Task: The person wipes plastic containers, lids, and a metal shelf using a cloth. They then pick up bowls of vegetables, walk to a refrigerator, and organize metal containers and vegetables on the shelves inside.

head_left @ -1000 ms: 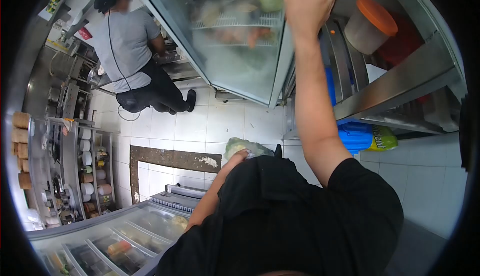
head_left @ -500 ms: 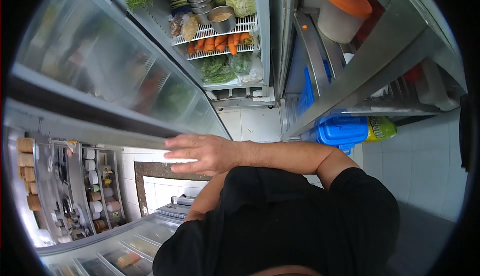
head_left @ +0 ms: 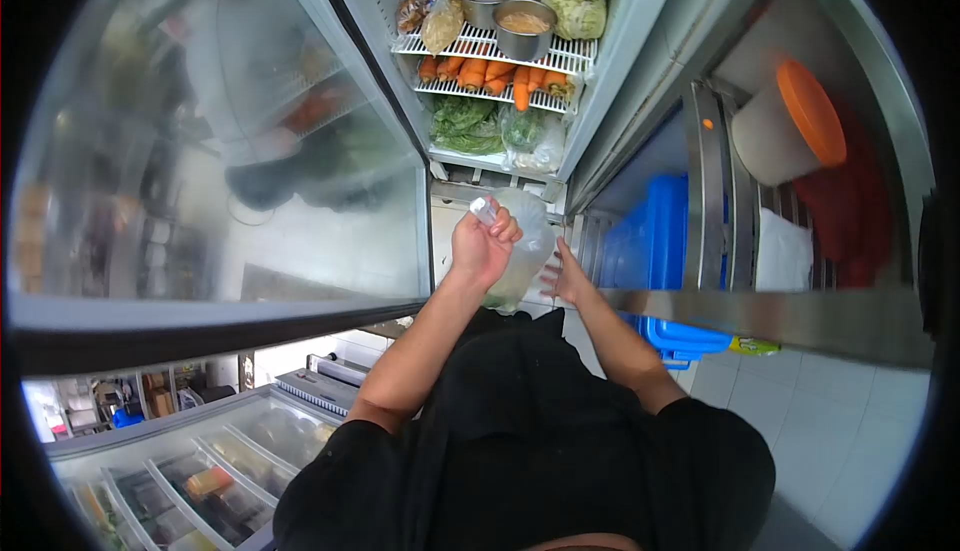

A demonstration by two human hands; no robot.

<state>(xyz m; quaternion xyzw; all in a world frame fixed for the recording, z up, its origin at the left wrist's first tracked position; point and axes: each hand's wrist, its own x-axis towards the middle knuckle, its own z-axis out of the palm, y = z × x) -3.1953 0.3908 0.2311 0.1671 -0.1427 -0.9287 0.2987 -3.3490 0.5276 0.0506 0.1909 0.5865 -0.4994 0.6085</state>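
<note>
My left hand (head_left: 487,243) is closed around the gathered neck of a clear plastic bag (head_left: 530,246), in front of the open fridge. The bag hangs below the fist, and something pale greenish shows dimly near its bottom. To the right of the bag, my right hand (head_left: 565,275) has its fingers spread, close to the plastic; whether they touch it I cannot tell. Beyond the hands, the fridge shelves hold carrots (head_left: 487,76), leafy greens (head_left: 465,126), a cabbage (head_left: 574,6) and a metal container (head_left: 524,31) with pale contents.
The glass fridge door (head_left: 330,221) stands open on the left. On the right is a metal rack (head_left: 710,191) with a blue bin (head_left: 650,236) and an orange-lidded tub (head_left: 790,121). A glass-topped cabinet (head_left: 180,451) with food inside lies at lower left.
My right hand has left the edge of the fridge door and come in front of the fridge. My left hand, hidden before, now shows with the plastic bag. The view has shifted.
</note>
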